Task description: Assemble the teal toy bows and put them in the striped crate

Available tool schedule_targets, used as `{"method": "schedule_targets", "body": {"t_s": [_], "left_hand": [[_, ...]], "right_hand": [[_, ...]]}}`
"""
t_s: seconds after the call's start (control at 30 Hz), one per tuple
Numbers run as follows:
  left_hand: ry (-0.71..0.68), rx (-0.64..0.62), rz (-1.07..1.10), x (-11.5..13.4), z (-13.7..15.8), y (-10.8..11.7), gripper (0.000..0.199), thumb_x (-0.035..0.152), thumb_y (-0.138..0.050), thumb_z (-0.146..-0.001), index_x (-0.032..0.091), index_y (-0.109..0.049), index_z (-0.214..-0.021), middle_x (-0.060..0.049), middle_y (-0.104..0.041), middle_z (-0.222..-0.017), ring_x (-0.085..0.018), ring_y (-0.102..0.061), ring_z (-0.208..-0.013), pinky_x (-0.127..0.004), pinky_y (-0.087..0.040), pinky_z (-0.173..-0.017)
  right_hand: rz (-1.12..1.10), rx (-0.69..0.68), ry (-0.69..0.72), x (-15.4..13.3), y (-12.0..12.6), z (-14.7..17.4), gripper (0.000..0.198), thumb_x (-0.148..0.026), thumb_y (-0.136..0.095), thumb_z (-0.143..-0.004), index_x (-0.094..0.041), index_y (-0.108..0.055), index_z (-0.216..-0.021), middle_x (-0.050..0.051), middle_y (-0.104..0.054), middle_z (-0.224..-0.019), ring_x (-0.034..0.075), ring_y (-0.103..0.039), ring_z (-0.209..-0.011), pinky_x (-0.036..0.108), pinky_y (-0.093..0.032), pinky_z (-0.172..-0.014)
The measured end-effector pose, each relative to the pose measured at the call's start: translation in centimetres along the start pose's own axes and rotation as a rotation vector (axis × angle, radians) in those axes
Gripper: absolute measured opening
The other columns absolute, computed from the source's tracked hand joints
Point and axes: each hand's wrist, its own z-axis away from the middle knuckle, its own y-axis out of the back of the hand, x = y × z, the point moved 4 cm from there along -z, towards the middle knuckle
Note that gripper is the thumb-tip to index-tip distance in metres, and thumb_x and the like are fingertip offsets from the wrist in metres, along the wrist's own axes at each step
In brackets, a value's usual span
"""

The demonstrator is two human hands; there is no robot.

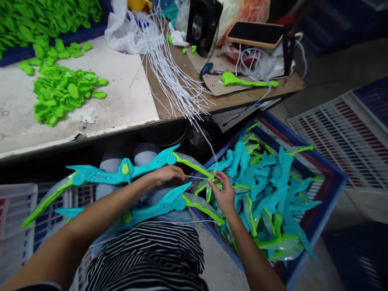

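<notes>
Across my lap lie two turquoise-and-green toy bows, a farther toy bow (145, 169) and a nearer toy bow (157, 208). My left hand (169, 174) is closed, pinching a thin white cord (196, 177) pulled taut towards the farther bow's green right tip (209, 174). At that tip, my right hand (223, 192) has thumb and fingers pinched on the cord; the exact hold is partly hidden. A loose length of cord rises from there to the table. Another white cord runs from the nearer bow's right tip along my striped clothing.
A blue crate (336, 178) of toy bows stands at my right. On the table (121, 97) lie white cords (169, 68), green plastic parts (65, 91), a black fan (201, 26), a phone (254, 34) and a green tool-like piece (242, 80). White crates (18, 218) stand at left.
</notes>
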Motion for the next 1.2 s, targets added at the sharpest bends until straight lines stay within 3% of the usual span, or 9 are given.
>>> {"method": "schedule_targets", "body": {"t_s": [0.2,0.3,0.4,0.5,0.63,0.83,0.97,1.1,1.2], "left_hand": [[-0.362,0.407,0.249,1.1,15.9,7.4,0.018,0.031,-0.068,-0.065,0.019,-0.059,-0.056,-0.004,-0.071,-0.103,-0.026,-0.057,-0.113,-0.042,-0.044,-0.100],[-0.647,0.772,0.500,-0.2,23.4,10.6,0.023,0.029,-0.067,-0.061,0.021,-0.049,-0.049,0.001,-0.063,-0.063,-0.019,-0.062,-0.083,-0.037,-0.052,-0.087],[-0.910,0.875,0.708,-2.3,28.0,11.4,0.020,0.019,-0.067,-0.058,0.018,-0.049,-0.050,0.004,-0.047,-0.049,-0.009,-0.053,-0.058,-0.028,-0.054,-0.073],[-0.912,0.903,0.720,-4.5,29.0,10.4,0.023,0.027,-0.077,-0.055,0.016,-0.057,-0.053,0.003,-0.054,-0.053,-0.010,-0.057,-0.059,-0.028,-0.055,-0.069],[-0.803,0.981,0.714,-6.2,26.9,8.4,0.034,0.036,-0.087,-0.048,0.017,-0.067,-0.068,0.000,-0.067,-0.063,-0.017,-0.066,-0.067,-0.030,-0.054,-0.071],[-0.791,0.895,0.741,-5.3,23.6,6.6,0.047,0.037,-0.085,-0.055,0.017,-0.065,-0.092,-0.001,-0.071,-0.064,-0.017,-0.069,-0.069,-0.028,-0.052,-0.074],[-0.768,0.769,0.753,-4.4,23.3,6.1,0.041,0.041,-0.085,-0.055,0.013,-0.061,-0.073,-0.002,-0.068,-0.058,-0.015,-0.065,-0.057,-0.026,-0.051,-0.063],[-0.818,0.803,0.787,-4.2,24.5,6.6,0.039,0.044,-0.081,-0.060,0.013,-0.059,-0.071,0.001,-0.061,-0.052,-0.009,-0.055,-0.044,-0.021,-0.044,-0.049],[-0.936,1.055,0.784,-4.9,26.4,8.5,0.036,0.043,-0.078,-0.063,0.013,-0.059,-0.070,0.003,-0.056,-0.050,-0.005,-0.046,-0.041,-0.017,-0.036,-0.044]], "right_hand": [[0.038,-0.019,-0.031,-0.3,-0.2,-1.3,0.055,-0.044,-0.066,-0.075,-0.023,-0.050,-0.123,0.008,-0.071,-0.101,0.019,-0.063,-0.076,0.038,-0.051,-0.077],[0.080,-0.034,-0.031,-0.4,-0.6,-1.9,0.059,-0.046,-0.064,-0.074,-0.021,-0.049,-0.126,0.008,-0.071,-0.100,0.018,-0.063,-0.074,0.038,-0.052,-0.076],[0.158,-0.054,-0.047,-0.1,-0.7,-2.5,0.063,-0.048,-0.062,-0.075,-0.017,-0.048,-0.128,0.009,-0.070,-0.100,0.019,-0.063,-0.072,0.039,-0.052,-0.076],[0.278,-0.073,0.017,-0.7,-0.8,-4.0,0.058,-0.048,-0.058,-0.076,-0.016,-0.052,-0.124,0.010,-0.069,-0.099,0.021,-0.062,-0.074,0.042,-0.051,-0.076],[0.380,-0.001,0.418,-7.1,-4.0,-6.4,0.041,-0.039,-0.053,-0.084,-0.016,-0.058,-0.116,0.014,-0.065,-0.106,0.028,-0.058,-0.100,0.049,-0.044,-0.091],[0.299,-0.612,1.130,-21.0,-20.0,0.0,0.032,-0.030,-0.055,-0.086,-0.019,-0.059,-0.116,0.014,-0.061,-0.113,0.027,-0.053,-0.106,0.043,-0.043,-0.091],[0.598,-0.996,1.074,-23.9,-27.3,3.2,0.051,-0.021,-0.054,-0.084,-0.021,-0.048,-0.134,0.016,-0.062,-0.104,0.027,-0.058,-0.093,0.040,-0.046,-0.080],[0.553,-1.186,0.960,-24.3,-28.0,0.2,0.059,-0.017,-0.048,-0.085,-0.022,-0.038,-0.143,0.012,-0.066,-0.110,0.023,-0.062,-0.096,0.033,-0.047,-0.082],[0.431,-1.286,0.909,-23.7,-27.3,-2.7,0.055,-0.023,-0.048,-0.086,-0.028,-0.042,-0.140,0.005,-0.068,-0.113,0.020,-0.065,-0.095,0.028,-0.049,-0.080]]}}
